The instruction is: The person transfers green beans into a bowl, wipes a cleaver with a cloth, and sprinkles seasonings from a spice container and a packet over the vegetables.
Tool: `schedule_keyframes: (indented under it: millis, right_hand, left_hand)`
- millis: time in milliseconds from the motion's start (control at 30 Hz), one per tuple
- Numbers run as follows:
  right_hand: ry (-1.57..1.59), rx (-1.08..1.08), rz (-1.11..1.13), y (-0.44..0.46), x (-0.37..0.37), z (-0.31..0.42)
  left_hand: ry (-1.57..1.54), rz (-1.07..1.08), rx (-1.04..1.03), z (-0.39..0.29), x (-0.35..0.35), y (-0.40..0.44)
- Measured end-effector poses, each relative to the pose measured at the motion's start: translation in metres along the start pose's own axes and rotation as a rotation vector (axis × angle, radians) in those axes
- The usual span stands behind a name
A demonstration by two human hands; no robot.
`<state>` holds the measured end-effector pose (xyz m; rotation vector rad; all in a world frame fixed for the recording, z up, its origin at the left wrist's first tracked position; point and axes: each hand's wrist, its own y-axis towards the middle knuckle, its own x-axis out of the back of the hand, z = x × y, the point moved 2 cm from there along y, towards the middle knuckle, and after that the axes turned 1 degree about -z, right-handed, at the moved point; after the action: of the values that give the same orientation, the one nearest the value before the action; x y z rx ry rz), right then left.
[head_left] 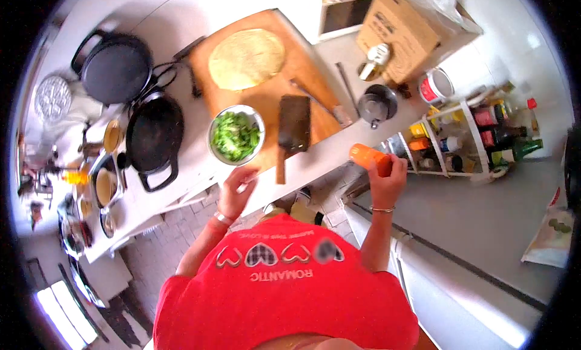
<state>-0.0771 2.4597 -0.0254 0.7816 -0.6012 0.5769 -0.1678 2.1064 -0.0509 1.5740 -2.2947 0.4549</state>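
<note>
My right hand [388, 182] is closed round an orange container [364, 157], held tilted beside the counter's front edge. My left hand [236, 192] is just below a white bowl [211, 145] of chopped green leaves [236, 136]; its fingers are loosely curved and apart, with nothing visible between them. The bowl stands at the lower left of a wooden board [203, 50]. A round, flat yellow sheet of dough [247, 58] lies higher up on that board. To the bowl's right is a cleaver [294, 121] with a dark blade, its wooden handle pointing towards me.
Two black pans [117, 70] [155, 134] stand left of the board. At right are a small dark pot [377, 104], a white tub [436, 85], a cardboard box [399, 32] and a white rack [475, 132] of bottles. A thin stick-like tool [319, 102] lies across the board's right side.
</note>
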Motion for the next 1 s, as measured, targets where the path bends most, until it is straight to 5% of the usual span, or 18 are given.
schedule_keyframes:
  millis: [67, 233, 333, 500, 600, 767, 867, 1000]
  right_hand:
    - [0.122, 0.098, 0.159, -0.009, 0.0, 0.066]
    - [0.508, 0.264, 0.468, -0.054, -0.044, 0.176]
    - [0.591, 0.357, 0.577, -0.075, -0.065, 0.214]
    - [0.629, 0.671, 1.029, -0.094, -0.078, 0.246]
    - [0.644, 0.839, 1.031, -0.103, -0.082, 0.263]
    - [0.439, 0.58, 0.884, -0.125, -0.093, 0.283]
    - [-0.068, 0.625, 1.219, -0.133, -0.103, 0.29]
    - [0.367, 0.876, 1.121, -0.129, -0.115, 0.282]
  left_hand:
    - [0.057, 0.017, -0.35, -0.027, -0.004, 0.01]
    - [0.258, -0.06, -0.565, -0.042, 0.005, -0.007]
    - [0.172, -0.149, -0.444, 0.004, 0.022, -0.023]
    - [-0.221, 0.126, -0.177, 0.044, 0.059, -0.059]
    - [-0.302, 0.182, -0.106, 0.062, 0.073, -0.073]
    - [-0.176, -0.011, -0.106, 0.071, 0.085, -0.087]
    - [-0.039, -0.031, -0.105, 0.072, 0.087, -0.09]
    - [-0.142, 0.043, -0.06, 0.081, 0.09, -0.089]
